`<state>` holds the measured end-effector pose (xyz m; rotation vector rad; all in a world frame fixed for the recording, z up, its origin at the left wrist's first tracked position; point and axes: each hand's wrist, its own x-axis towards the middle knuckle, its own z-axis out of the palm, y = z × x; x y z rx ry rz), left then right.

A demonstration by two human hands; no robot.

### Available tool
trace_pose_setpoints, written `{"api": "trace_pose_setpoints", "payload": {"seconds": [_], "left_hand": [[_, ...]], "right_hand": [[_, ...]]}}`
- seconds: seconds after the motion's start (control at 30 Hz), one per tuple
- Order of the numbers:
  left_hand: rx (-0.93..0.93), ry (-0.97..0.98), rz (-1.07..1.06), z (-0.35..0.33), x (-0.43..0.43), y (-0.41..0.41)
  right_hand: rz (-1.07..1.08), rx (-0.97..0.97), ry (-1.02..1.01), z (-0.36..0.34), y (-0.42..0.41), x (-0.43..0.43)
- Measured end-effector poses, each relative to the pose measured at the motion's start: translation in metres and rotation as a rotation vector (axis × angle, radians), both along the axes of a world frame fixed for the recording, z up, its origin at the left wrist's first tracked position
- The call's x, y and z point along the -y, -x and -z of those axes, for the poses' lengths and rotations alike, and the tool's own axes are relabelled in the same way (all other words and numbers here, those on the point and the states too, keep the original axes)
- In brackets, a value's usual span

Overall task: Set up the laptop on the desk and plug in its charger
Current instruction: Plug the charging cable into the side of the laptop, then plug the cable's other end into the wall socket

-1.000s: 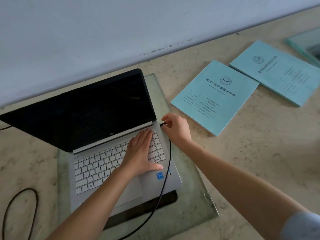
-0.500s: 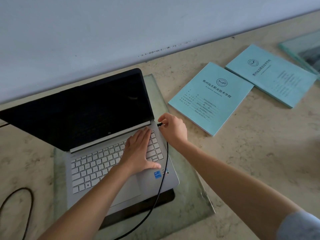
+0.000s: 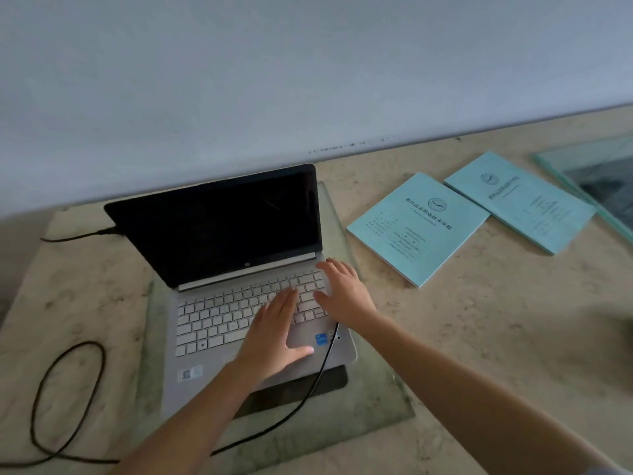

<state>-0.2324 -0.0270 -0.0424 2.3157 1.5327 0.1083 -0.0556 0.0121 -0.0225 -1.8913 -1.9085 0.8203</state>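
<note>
The open silver laptop [image 3: 222, 231] is sitting on a greenish glass slab [image 3: 376, 402] on the beige stone desk [image 3: 479, 337], the left hand [image 3: 274, 334] and right hand [image 3: 342, 293] lying straight-fingered over its keyboard, gripping nothing, the thin black charger cable [image 3: 308, 389] trailing from beneath the right wrist.

One light blue booklet [image 3: 416, 231] lies flat, and a second blue booklet [image 3: 520, 200] lies right beside it. A glass sheet [image 3: 596, 173] sits at the far right. A pale wall [image 3: 308, 80] stands behind them.

R hand [image 3: 344, 296] off charger cable [image 3: 318, 371], fingers [image 3: 329, 268] now spread flat (over kbd's right edge)
</note>
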Motion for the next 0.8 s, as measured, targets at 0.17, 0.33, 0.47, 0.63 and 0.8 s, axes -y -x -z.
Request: {"api": "trace_pose_setpoints", "payload": {"seconds": [0.17,0.33,0.47,0.63,0.8], "left_hand": [[0.064,-0.057,-0.188,-0.025,0.037,0.047],[0.116,-0.19,-0.363,-0.074,0.055,0.088],[0.088,-0.334,-0.507,-0.113,0.086,0.115],[0.04,-0.409,-0.696,-0.141,0.163,0.135],[0.012,-0.402,-0.869,-0.14,0.255,0.154]], "right_hand": [[-0.114,0.073,-0.053,-0.028,0.018,0.033],[-0.295,0.036,-0.16,-0.073,0.061,0.041],[-0.466,0.002,-0.257,-0.101,0.088,0.048],[-0.626,-0.04,-0.31,-0.11,0.12,0.075],[-0.803,-0.026,-0.255,-0.101,0.165,0.128]]}}
